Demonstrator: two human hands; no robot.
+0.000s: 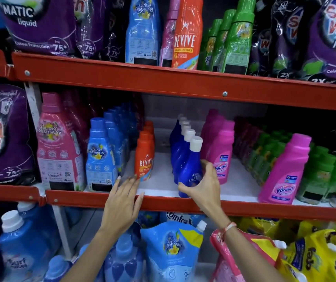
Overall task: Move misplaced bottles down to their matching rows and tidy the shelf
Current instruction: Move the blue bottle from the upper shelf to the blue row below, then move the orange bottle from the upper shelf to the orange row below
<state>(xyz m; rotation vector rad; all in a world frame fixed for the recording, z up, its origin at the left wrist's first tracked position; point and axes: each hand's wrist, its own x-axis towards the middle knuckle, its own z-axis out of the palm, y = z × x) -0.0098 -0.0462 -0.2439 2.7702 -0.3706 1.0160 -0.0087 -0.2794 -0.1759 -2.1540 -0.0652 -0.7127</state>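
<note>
Head view: the right hand [200, 188] has its grip around the base of the front dark blue bottle [190, 169], which stands at the middle shelf [183, 204] edge, heading its row. The left hand [122, 202] lies flat, grip wide and holding nothing, fingertips touching the front orange Revive bottle [144, 157].

Glossy plastic bottles [189, 169] on a painted metal shelf [183, 204].
</note>
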